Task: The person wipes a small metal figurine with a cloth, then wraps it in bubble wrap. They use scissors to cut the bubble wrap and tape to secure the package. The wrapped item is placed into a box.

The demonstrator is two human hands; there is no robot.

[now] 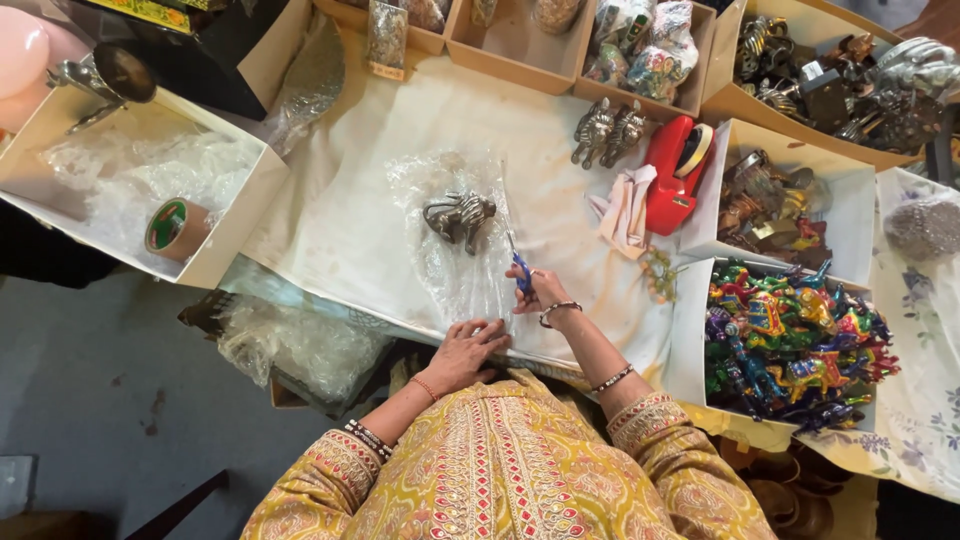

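Craft packing workshop or shop stockroom: cloth-covered table (340, 230) ringed by cardboard boxes (700, 330) of painted animal figurines (790, 340) and metal figurines (840, 85), plus bubble wrap (150, 180), tape roll (172, 226), red tape dispenser (672, 175).

Dull metal figurine (459, 217) on crinkly clear bubble wrap (455, 240); matt cream cloth (340, 220) beneath.

Blue-handled scissors (520, 268) upright on bubble wrap (455, 265)
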